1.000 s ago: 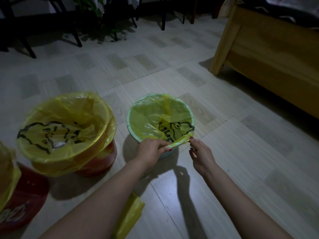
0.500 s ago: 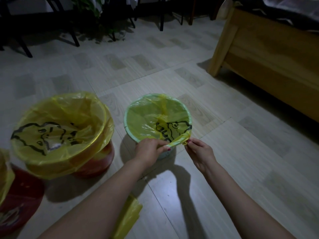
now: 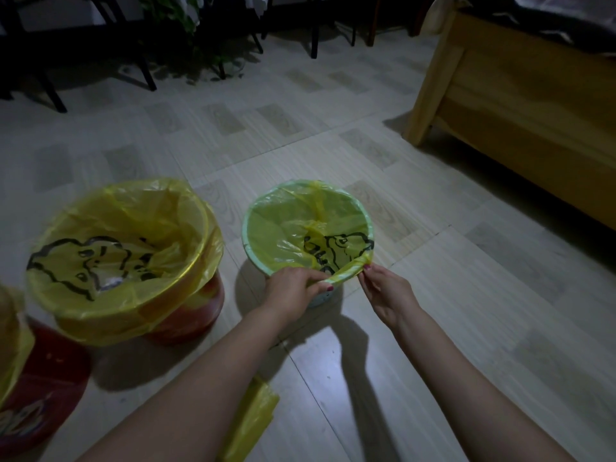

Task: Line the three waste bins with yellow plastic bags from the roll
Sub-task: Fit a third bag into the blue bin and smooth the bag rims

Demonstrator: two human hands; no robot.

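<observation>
A small pale green bin [image 3: 247,243] stands on the floor in the middle, with a yellow bag [image 3: 283,233] spread inside it and over its rim. My left hand [image 3: 293,290] and my right hand [image 3: 386,290] both pinch the rolled near edge of that bag at the bin's near rim. To the left stands a red bin [image 3: 196,315] lined with a yellow bag [image 3: 133,248] that bears a black drawing. A third red bin [image 3: 40,395] with yellow plastic over it shows at the left edge. The folded stack of yellow bags [image 3: 253,418] lies on the floor under my left forearm.
A wooden bed frame [image 3: 520,105] fills the right back. Dark chair legs [image 3: 143,68] and a plant [image 3: 186,31] stand along the back. Tiled floor [image 3: 450,295] stretches to the right of the small bin.
My right hand has closed onto the bag's rolled edge and both hands have pulled it taut along the near rim. The view has drifted slightly.
</observation>
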